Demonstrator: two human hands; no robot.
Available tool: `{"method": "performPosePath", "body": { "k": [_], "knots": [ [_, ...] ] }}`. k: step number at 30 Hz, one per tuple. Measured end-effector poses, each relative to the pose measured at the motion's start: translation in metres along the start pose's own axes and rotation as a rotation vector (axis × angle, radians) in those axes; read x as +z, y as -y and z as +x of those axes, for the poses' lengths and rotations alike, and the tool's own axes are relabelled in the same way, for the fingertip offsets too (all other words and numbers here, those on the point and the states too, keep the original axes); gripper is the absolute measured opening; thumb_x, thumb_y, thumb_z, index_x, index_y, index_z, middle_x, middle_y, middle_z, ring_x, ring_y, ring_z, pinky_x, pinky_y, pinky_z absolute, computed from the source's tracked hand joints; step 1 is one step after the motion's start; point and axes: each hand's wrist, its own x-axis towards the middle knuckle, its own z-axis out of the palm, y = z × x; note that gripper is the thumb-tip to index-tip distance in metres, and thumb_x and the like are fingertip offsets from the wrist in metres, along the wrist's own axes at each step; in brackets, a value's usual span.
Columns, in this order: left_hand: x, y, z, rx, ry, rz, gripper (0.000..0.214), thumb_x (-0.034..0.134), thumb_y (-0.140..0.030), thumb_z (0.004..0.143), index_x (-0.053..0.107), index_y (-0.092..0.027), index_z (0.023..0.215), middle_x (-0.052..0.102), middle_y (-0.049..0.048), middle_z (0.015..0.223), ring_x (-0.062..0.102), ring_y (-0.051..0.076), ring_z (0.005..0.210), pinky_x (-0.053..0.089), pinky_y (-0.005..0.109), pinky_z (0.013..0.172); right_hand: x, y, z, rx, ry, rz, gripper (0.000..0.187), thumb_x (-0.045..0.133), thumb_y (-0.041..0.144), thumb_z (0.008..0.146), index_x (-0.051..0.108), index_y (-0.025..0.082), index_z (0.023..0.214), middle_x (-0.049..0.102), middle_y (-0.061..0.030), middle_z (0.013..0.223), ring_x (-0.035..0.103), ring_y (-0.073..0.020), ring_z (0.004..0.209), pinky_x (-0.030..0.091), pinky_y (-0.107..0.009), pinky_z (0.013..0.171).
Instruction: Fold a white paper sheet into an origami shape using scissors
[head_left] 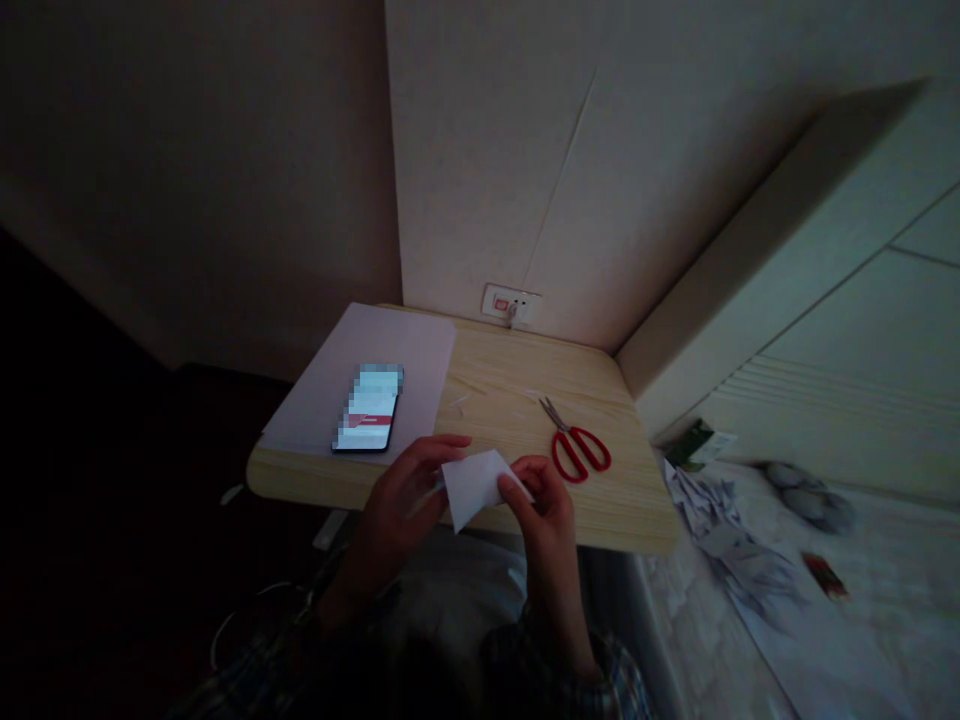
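A small folded piece of white paper point(472, 488) is held up above the table's front edge, its pointed corner hanging down. My right hand point(546, 500) pinches its right side, with the thumb on the front face. At the paper's left edge, my left hand point(409, 490) has its fingers curled around it, partly hidden behind the sheet. One left finger reaches out above the paper's upper left corner. Scissors point(576, 445) with red handles lie on the tabletop to the right, blades pointing away from me.
White sheets point(409, 345) cover the left of the wooden table point(525, 365), with a lit phone point(369, 410) on them. Paper scraps lie mid-table. A wall socket point(510, 304) is behind. On the bed at right are crumpled papers point(739, 550) and a grey soft object point(806, 495).
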Motion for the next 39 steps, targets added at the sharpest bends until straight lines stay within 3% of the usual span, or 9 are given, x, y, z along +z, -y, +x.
{"method": "performPosePath", "body": {
  "k": [8,15,19,24,29,35,39],
  "knots": [
    [0.0,0.003,0.001,0.023,0.036,0.068,0.007,0.066,-0.021,0.08,0.065,-0.021,0.087,0.062,0.008,0.114,0.064,0.023,0.1,0.051,0.035,0.089,0.002,0.002,-0.001,-0.032,-0.018,-0.027,0.015,0.066,0.03,0.076,0.054,0.021,0.075,0.057,0.0039,0.066,0.054,-0.0131,0.062,0.042,-0.023,0.057],
    [-0.003,0.003,-0.001,0.075,0.111,0.176,0.011,0.059,-0.016,0.082,0.065,-0.022,0.09,0.058,0.0098,0.119,0.061,0.025,0.107,0.049,0.037,0.092,0.002,0.002,-0.004,-0.053,-0.016,-0.047,0.016,0.065,0.031,0.078,0.053,0.021,0.077,0.056,0.0039,0.066,0.054,-0.0134,0.062,0.041,-0.024,0.055],
    [-0.002,0.003,-0.001,0.111,0.158,0.088,0.016,0.058,-0.029,0.079,0.065,-0.021,0.091,0.058,0.0121,0.122,0.058,0.029,0.111,0.047,0.039,0.093,0.002,0.002,-0.005,-0.071,-0.031,-0.111,0.016,0.063,0.033,0.08,0.053,0.022,0.079,0.057,0.002,0.07,0.055,-0.0148,0.064,0.04,-0.025,0.054],
    [0.004,-0.002,0.003,-0.034,0.062,0.127,0.006,0.059,-0.026,0.079,0.06,-0.021,0.076,0.066,0.0078,0.106,0.061,0.023,0.1,0.048,0.033,0.088,0.005,0.003,-0.006,-0.157,-0.031,-0.205,0.01,0.064,0.027,0.079,0.055,0.022,0.079,0.059,0.0021,0.071,0.055,-0.0148,0.066,0.043,-0.026,0.06],
    [0.007,-0.002,0.004,-0.107,-0.014,0.121,0.01,0.064,-0.021,0.074,0.054,-0.021,0.071,0.063,0.0003,0.08,0.064,0.018,0.082,0.052,0.027,0.075,0.006,0.004,-0.009,-0.188,-0.004,-0.255,0.008,0.061,0.027,0.082,0.055,0.022,0.08,0.06,0.0012,0.072,0.055,-0.0166,0.067,0.044,-0.029,0.063],
    [0.008,-0.002,0.006,-0.152,-0.073,0.113,0.016,0.069,-0.025,0.072,0.059,-0.021,0.084,0.068,0.0006,0.083,0.068,0.019,0.083,0.055,0.029,0.076,0.008,0.005,-0.008,-0.222,0.033,-0.309,0.007,0.06,0.025,0.082,0.055,0.022,0.083,0.061,0.0008,0.076,0.057,-0.0171,0.07,0.046,-0.03,0.065],
    [0.007,-0.004,0.007,-0.186,-0.063,0.139,0.013,0.07,-0.026,0.071,0.064,-0.021,0.082,0.073,0.0021,0.08,0.07,0.021,0.08,0.056,0.031,0.075,0.008,0.005,-0.006,-0.224,0.068,-0.347,0.015,0.064,0.025,0.079,0.056,0.02,0.09,0.063,-0.0009,0.082,0.058,-0.0192,0.077,0.046,-0.032,0.07]
  ]
}}
